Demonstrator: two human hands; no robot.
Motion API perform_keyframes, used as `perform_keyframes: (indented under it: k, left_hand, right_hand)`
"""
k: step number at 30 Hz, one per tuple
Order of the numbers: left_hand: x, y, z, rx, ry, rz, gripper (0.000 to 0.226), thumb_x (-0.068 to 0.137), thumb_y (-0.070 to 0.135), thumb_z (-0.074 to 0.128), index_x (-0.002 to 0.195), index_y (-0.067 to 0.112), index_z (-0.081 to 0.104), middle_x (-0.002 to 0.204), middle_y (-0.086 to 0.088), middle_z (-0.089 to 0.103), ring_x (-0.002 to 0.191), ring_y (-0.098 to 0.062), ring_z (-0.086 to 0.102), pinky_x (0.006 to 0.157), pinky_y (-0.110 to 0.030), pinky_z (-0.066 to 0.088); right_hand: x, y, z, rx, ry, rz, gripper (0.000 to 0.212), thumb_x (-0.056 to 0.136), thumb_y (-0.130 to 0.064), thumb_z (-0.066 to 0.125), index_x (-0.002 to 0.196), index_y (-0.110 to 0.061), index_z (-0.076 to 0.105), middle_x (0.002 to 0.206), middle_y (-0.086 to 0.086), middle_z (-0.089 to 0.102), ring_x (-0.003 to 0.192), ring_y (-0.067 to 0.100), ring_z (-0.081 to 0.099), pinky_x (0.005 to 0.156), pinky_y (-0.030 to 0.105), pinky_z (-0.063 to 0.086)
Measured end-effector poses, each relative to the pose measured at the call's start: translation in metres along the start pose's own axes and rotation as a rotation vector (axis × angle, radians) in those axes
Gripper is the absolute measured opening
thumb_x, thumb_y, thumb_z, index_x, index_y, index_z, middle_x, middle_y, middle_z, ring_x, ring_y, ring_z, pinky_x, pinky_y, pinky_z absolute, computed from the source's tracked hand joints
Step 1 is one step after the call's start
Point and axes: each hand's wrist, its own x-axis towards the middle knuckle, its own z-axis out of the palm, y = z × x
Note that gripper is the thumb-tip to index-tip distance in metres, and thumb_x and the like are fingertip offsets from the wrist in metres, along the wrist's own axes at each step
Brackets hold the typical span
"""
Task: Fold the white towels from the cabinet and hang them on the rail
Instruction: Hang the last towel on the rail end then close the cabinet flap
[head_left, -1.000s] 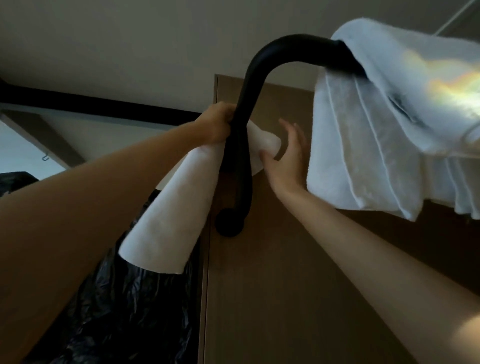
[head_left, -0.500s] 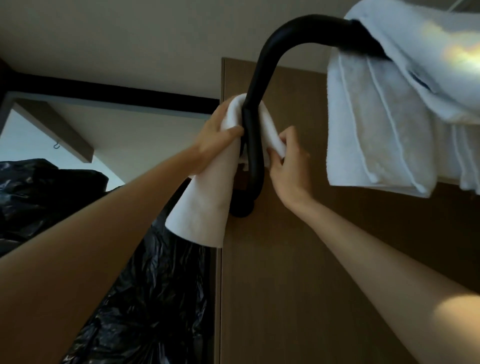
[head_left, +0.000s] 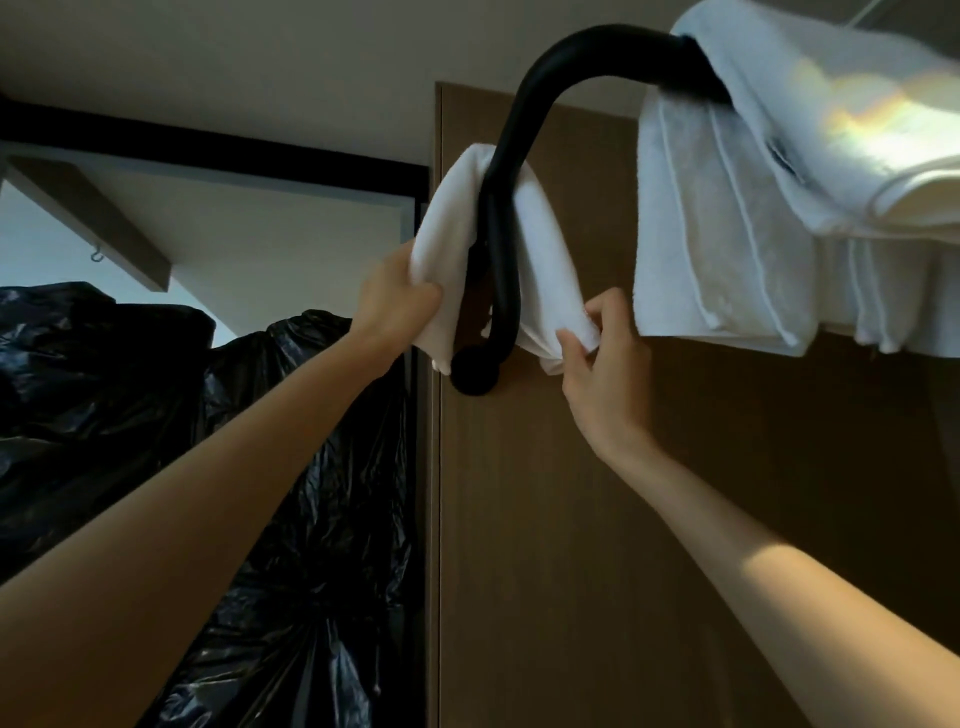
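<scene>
Left hand: fingers curled, gripped the small white towel on its left fall, lower than half a second earlier. Right hand: pinched the right fall's bottom corner, also lower. Towel: passed behind the black rail at its bent end, both sides drawn down.

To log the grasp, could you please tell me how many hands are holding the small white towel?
2. The left hand grips the small white towel left of the black rail; the right hand pinches its lower right corner. Neither is hidden.
</scene>
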Motion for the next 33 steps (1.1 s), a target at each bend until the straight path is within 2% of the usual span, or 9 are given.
perform_keyframes:
  k: [3, 7, 14, 18, 20, 22, 23, 25, 33]
  left_hand:
    - [-0.010, 0.010, -0.011, 0.113, 0.060, 0.134, 0.044, 0.086, -0.001, 0.047, 0.125, 0.018, 0.055, 0.087, 0.006, 0.058, 0.073, -0.001, 0.054, 0.055, -0.010, 0.043]
    - [-0.016, 0.004, -0.014, 0.085, 0.128, 0.119, 0.039, 0.088, 0.008, 0.057, 0.127, 0.012, 0.057, 0.099, 0.001, 0.060, 0.084, -0.011, 0.057, 0.055, -0.008, 0.043]
    - [-0.044, -0.018, -0.004, -0.151, 0.189, 0.083, 0.068, 0.078, 0.025, 0.077, 0.135, 0.034, 0.041, 0.111, 0.018, 0.054, 0.099, -0.001, 0.056, 0.073, -0.013, 0.051]
    - [-0.045, -0.035, 0.002, -0.203, 0.151, -0.032, 0.070, 0.075, 0.032, 0.079, 0.135, 0.032, 0.042, 0.118, 0.014, 0.057, 0.113, -0.008, 0.054, 0.095, -0.030, 0.048]
    - [-0.040, -0.038, 0.004, -0.135, 0.088, -0.069, 0.060, 0.081, 0.033, 0.075, 0.133, 0.024, 0.046, 0.116, 0.008, 0.058, 0.105, -0.006, 0.055, 0.085, -0.022, 0.047]
    - [-0.035, -0.040, 0.005, -0.054, 0.067, -0.065, 0.027, 0.089, 0.027, 0.066, 0.111, 0.014, 0.057, 0.089, 0.002, 0.060, 0.074, 0.004, 0.055, 0.061, -0.014, 0.043]
    - [-0.034, -0.041, 0.005, -0.008, 0.070, -0.061, 0.011, 0.092, 0.022, 0.061, 0.093, 0.011, 0.057, 0.072, 0.000, 0.055, 0.055, 0.003, 0.050, 0.050, -0.012, 0.037]
    - [-0.031, -0.049, 0.003, 0.085, 0.104, -0.047, 0.020, 0.096, 0.010, 0.053, 0.077, 0.005, 0.051, 0.058, -0.002, 0.044, 0.039, -0.005, 0.038, 0.037, -0.012, 0.026]
    - [-0.031, -0.051, -0.007, 0.402, 0.133, 0.046, 0.033, 0.083, -0.013, 0.036, 0.060, 0.010, 0.031, 0.059, -0.002, 0.035, 0.046, -0.013, 0.029, 0.040, -0.019, 0.021]
  right_hand:
    - [-0.009, 0.001, -0.004, -0.007, 0.037, 0.019, 0.020, 0.094, -0.009, 0.060, 0.097, -0.017, 0.041, 0.094, -0.006, 0.050, 0.073, 0.002, 0.052, 0.061, 0.001, 0.042]
    - [-0.008, -0.004, 0.005, 0.097, 0.109, 0.166, 0.022, 0.094, -0.011, 0.060, 0.103, -0.020, 0.042, 0.101, -0.005, 0.049, 0.083, 0.006, 0.053, 0.062, 0.005, 0.045]
    - [0.003, -0.012, 0.026, 0.505, 0.187, 0.668, 0.046, 0.082, -0.024, 0.075, 0.113, -0.022, 0.041, 0.100, -0.008, 0.049, 0.079, 0.000, 0.052, 0.064, 0.013, 0.044]
    - [0.002, -0.005, 0.038, 0.637, 0.202, 0.861, 0.064, 0.075, -0.034, 0.082, 0.126, -0.026, 0.044, 0.103, -0.008, 0.051, 0.078, 0.000, 0.048, 0.068, 0.019, 0.039]
    - [0.004, -0.001, 0.046, 0.677, 0.151, 0.929, 0.078, 0.073, -0.039, 0.083, 0.137, -0.027, 0.041, 0.098, -0.013, 0.048, 0.084, 0.007, 0.048, 0.081, 0.025, 0.037]
    - [0.007, 0.005, 0.057, 0.667, 0.105, 0.968, 0.081, 0.070, -0.038, 0.085, 0.138, -0.022, 0.044, 0.109, -0.008, 0.054, 0.099, 0.012, 0.052, 0.086, 0.026, 0.039]
    - [0.007, 0.010, 0.062, 0.620, 0.095, 0.953, 0.075, 0.070, -0.034, 0.085, 0.134, -0.019, 0.048, 0.114, -0.004, 0.058, 0.102, 0.015, 0.055, 0.085, 0.026, 0.042]
    - [0.006, 0.018, 0.066, 0.496, 0.105, 0.816, 0.059, 0.074, -0.021, 0.083, 0.125, -0.014, 0.055, 0.114, 0.003, 0.063, 0.102, 0.019, 0.060, 0.084, 0.028, 0.049]
    - [0.005, 0.028, 0.043, -0.125, 0.146, 0.074, 0.043, 0.074, 0.007, 0.070, 0.115, -0.003, 0.058, 0.112, 0.016, 0.057, 0.105, 0.034, 0.057, 0.082, 0.033, 0.048]
